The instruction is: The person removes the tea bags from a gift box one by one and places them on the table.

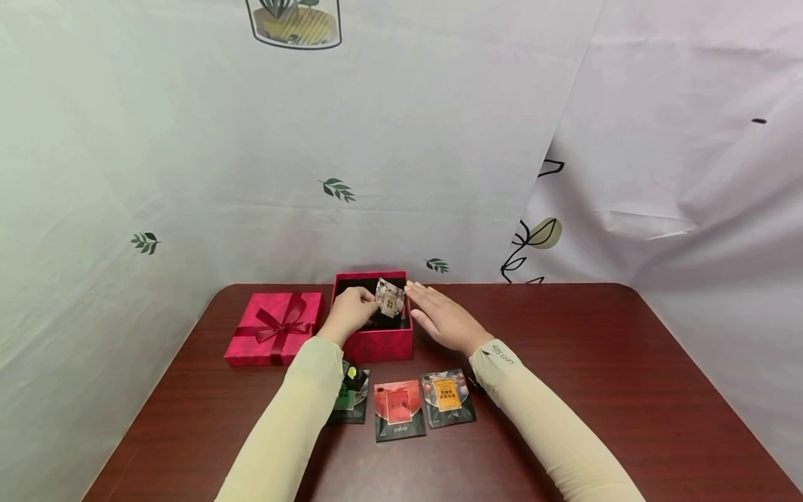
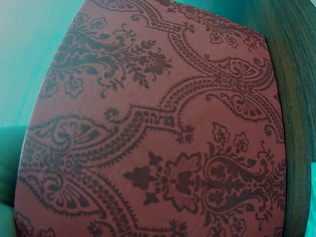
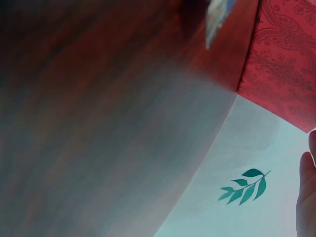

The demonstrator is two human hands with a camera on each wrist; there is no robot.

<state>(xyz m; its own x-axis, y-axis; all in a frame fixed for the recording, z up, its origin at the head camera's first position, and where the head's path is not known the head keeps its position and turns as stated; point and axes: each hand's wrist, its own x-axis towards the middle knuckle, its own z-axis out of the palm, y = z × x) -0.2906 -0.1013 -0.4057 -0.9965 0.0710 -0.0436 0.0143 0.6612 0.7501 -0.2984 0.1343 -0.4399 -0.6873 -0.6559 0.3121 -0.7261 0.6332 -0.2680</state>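
Observation:
My left hand (image 1: 351, 312) pinches a small printed sachet (image 1: 390, 298) between thumb and fingers, over the open red gift box (image 1: 379, 346). The box has a dark inside, and the sachet hides part of it. My right hand (image 1: 447, 319) lies with straight fingers at the box's right rim, its fingertips close to the corner. In the left wrist view the patterned box wall (image 2: 158, 128) fills most of the picture. The right wrist view catches the box side (image 3: 284, 59) and some fingers (image 3: 307, 197) of my right hand at the edge.
The red lid (image 1: 260, 322) with a dark ribbon bow lies left of the box. In front are a red sachet (image 1: 399, 411), an orange-labelled sachet (image 1: 448, 397) and a green sachet (image 1: 351, 408) partly behind my left sleeve. A white cloth (image 1: 401, 139) hangs behind the table.

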